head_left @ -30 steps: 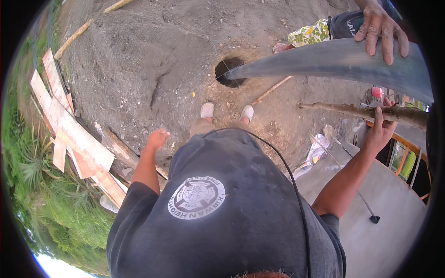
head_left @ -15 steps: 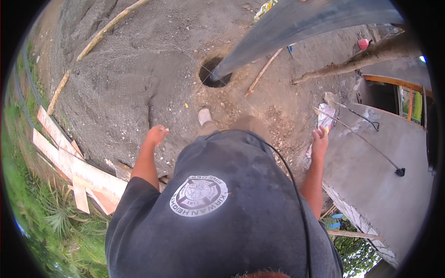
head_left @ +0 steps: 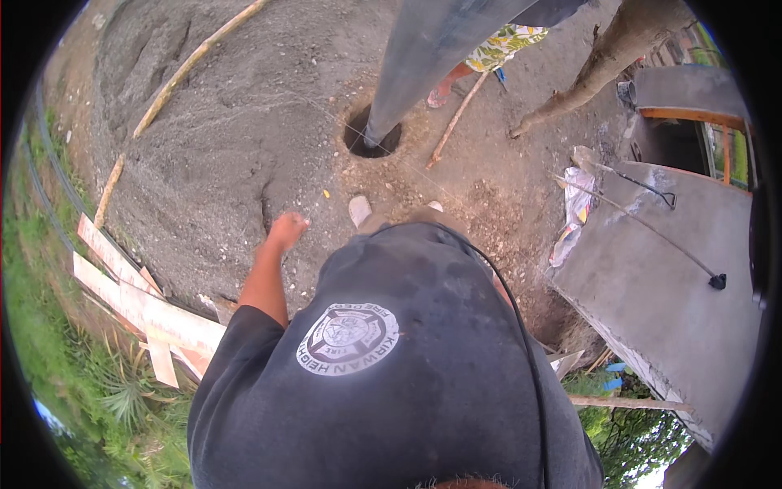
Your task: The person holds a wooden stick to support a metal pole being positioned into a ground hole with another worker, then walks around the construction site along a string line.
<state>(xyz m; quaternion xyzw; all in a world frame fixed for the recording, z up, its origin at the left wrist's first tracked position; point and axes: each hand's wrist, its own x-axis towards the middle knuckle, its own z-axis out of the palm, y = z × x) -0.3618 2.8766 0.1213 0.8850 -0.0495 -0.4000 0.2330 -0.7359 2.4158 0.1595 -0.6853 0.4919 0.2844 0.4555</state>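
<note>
My left hand [head_left: 288, 231] hangs over the dirt to the left of my body, its fingers loosely curled, with nothing seen in it. My right hand is out of sight; only a sliver of skin shows beside my shirt on that side. Ahead of my feet a thick, smooth grey post [head_left: 415, 73] leans up and away, its lower end inside a round hole [head_left: 356, 140] in the ground. Neither hand touches it. A thin line crosses over the hole.
Beyond the post stands a person in floral shorts [head_left: 498, 49]. A stick [head_left: 459, 121] lies right of the hole, near a rough tree trunk [head_left: 599, 69]. Long-handled tools [head_left: 652, 226] rest by a concrete slab [head_left: 652, 301]. Boards [head_left: 163, 314] lie left; a long pole [head_left: 181, 75] lies farther out.
My right hand has dropped out of view. My left hand has swung slightly forward and right. The post appears more upright, and the person behind it now shows more.
</note>
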